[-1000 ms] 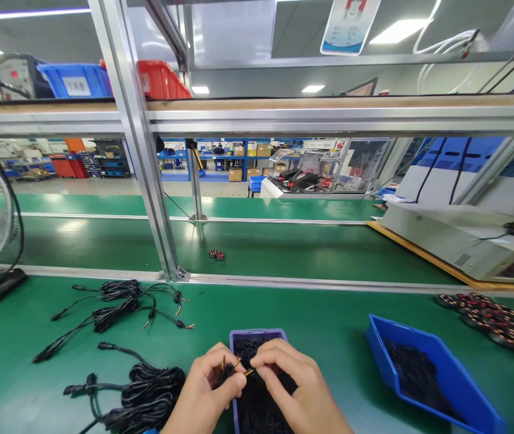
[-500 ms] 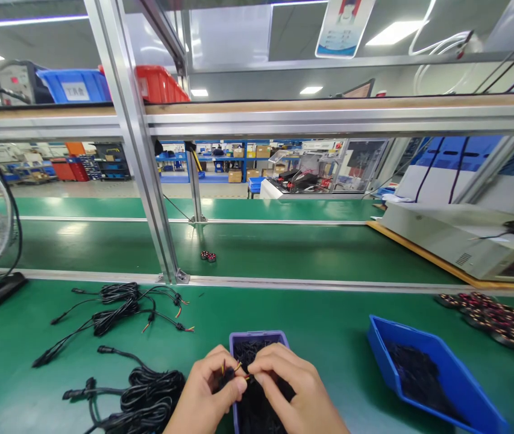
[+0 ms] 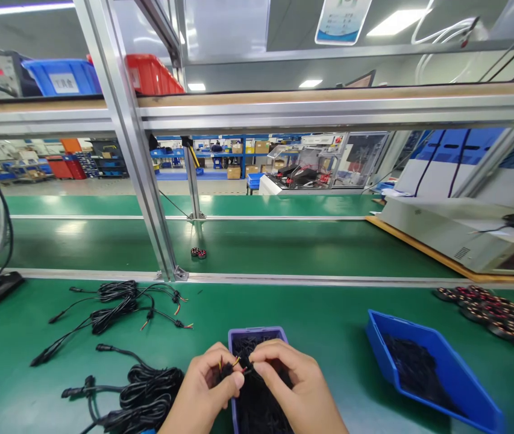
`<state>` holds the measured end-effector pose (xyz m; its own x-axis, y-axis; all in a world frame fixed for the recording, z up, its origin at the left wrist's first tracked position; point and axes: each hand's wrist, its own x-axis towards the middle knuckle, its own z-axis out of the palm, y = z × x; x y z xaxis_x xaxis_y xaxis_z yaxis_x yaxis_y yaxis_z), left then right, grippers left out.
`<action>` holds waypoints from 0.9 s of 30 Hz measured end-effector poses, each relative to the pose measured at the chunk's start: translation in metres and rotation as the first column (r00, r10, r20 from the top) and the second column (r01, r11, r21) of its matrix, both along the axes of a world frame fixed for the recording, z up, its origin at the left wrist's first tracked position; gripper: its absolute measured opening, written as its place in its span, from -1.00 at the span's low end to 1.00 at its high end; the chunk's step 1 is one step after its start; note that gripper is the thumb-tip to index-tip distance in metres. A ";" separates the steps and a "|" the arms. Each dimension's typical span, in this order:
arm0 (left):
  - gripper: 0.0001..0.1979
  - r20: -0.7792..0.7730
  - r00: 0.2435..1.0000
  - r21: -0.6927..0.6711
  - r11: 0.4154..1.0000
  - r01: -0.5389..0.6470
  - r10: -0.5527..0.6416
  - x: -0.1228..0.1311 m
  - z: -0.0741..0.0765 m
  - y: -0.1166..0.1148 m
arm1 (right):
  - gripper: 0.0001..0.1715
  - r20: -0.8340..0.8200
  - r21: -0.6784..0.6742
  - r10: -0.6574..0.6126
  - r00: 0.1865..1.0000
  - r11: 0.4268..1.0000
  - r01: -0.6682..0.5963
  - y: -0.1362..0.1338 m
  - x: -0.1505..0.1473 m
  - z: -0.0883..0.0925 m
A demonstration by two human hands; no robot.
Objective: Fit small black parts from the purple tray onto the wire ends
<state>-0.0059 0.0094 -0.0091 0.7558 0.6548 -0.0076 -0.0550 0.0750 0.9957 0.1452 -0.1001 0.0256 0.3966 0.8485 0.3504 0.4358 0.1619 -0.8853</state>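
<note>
Over a purple bin point(image 3: 257, 331) full of small dark pieces, my two hands work close together. My left hand point(image 3: 211, 383) is closed on a black cable end, whose thin red and yellow wires point(image 3: 237, 361) stick out between thumb and forefinger. Thumb and forefinger of my right hand point(image 3: 288, 377) pinch a small black piece point(image 3: 248, 366) at the wire tips; its exact kind is too small to make out. To the left of my left hand lie coiled black cables point(image 3: 148, 395) with plug ends. Farther up lie more cables point(image 3: 114, 307) with bare coloured wire ends.
A blue bin point(image 3: 437, 367) holding dark pieces stands at the right. Behind it lies a heap of round coil-like parts point(image 3: 496, 313). A metal post point(image 3: 137, 157) rises from the bench, and a grey machine point(image 3: 446, 235) sits at the right rear.
The view has tilted and shifted slightly. My fingers have moved only a little, and more of the black piece at the wire tips shows.
</note>
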 end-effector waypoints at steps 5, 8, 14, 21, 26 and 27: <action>-0.62 -0.028 0.997 0.003 0.998 0.068 -0.068 -0.001 -0.002 0.007 | -0.79 0.017 0.015 -0.001 1.000 1.000 0.001 0.001 -0.002 0.002; -0.59 -0.005 1.000 -0.015 1.000 0.015 -0.015 0.000 0.001 0.003 | -0.80 0.034 0.041 0.016 0.999 0.999 -0.017 0.001 -0.003 0.003; -0.59 0.008 1.000 -0.020 1.000 -0.009 0.009 0.002 0.006 -0.002 | -0.78 0.061 0.074 0.028 0.998 0.997 -0.032 0.001 -0.004 0.002; -0.62 0.007 1.000 -0.023 1.000 -0.011 0.011 0.000 0.003 0.000 | -0.76 0.101 -0.009 0.010 0.995 1.000 -0.009 0.001 0.000 0.002; -0.58 0.000 0.999 -0.019 0.999 -0.047 0.047 0.001 0.009 -0.004 | -0.73 0.221 0.037 0.073 0.972 0.996 -0.083 0.002 0.001 0.000; -0.58 -0.006 0.999 -0.014 0.999 -0.046 0.046 0.002 0.011 -0.004 | -0.73 0.255 0.059 0.074 0.964 0.994 -0.091 0.002 0.001 0.000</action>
